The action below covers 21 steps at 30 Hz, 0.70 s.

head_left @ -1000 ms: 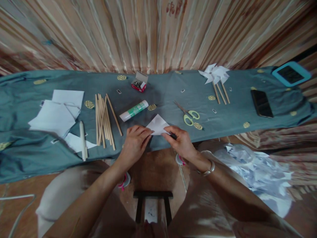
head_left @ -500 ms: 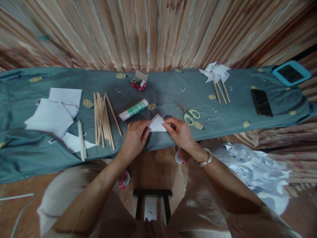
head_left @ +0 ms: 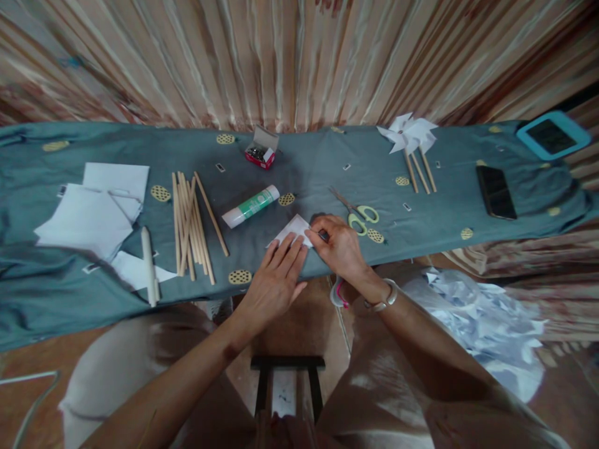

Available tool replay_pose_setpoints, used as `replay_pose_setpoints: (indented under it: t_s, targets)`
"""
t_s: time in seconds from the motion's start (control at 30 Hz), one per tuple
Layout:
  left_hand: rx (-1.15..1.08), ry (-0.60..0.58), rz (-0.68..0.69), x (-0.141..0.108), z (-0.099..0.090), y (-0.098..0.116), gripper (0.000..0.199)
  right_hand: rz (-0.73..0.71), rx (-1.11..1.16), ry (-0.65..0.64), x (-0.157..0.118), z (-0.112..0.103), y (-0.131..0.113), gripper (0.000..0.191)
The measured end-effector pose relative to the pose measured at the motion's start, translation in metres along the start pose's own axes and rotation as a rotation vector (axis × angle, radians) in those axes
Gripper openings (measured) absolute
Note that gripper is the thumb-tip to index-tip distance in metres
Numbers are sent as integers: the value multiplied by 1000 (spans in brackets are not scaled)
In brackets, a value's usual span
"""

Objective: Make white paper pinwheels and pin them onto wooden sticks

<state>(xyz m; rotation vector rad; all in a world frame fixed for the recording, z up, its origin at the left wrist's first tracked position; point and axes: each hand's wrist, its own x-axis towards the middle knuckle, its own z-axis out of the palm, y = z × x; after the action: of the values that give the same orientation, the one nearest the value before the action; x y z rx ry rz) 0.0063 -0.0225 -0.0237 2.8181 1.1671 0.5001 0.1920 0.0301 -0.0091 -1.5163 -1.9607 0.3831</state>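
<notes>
A folded white paper (head_left: 294, 228) lies at the front edge of the cloth-covered table (head_left: 318, 181). Across its lower side rests my left hand (head_left: 276, 280), flat, with its fingers stretched out. My right hand (head_left: 337, 244) is closed at the paper's right corner, pinching it between thumb and bent fingers. Just right of that hand are green-handled scissors (head_left: 358, 215). A glue stick (head_left: 251, 206) lies behind and left of the paper. Farther left are several wooden sticks (head_left: 191, 224).
White sheets (head_left: 88, 215) and a white pen-like tool (head_left: 149, 265) lie at left. Behind stands a red box of pins (head_left: 261, 153). Paper pinwheels (head_left: 409, 134), a phone (head_left: 496, 192) and a blue-framed device (head_left: 552, 137) are at right. A bag of paper pieces (head_left: 486, 324) sits below.
My left hand has let go of the paper's left corner and now lies flat over its lower side with fingers extended. My right hand stays at the right corner.
</notes>
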Motion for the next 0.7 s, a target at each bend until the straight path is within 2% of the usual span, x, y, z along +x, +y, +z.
replay_pose_setpoints:
  t_s: [0.17, 0.7]
  targets:
    - [-26, -59, -36, 1, -2, -1, 63, 2, -1, 12, 1, 3, 1, 18]
    - [-50, -101, -68, 4, -4, -3, 65, 9, -49, 6, 4, 6, 0, 19]
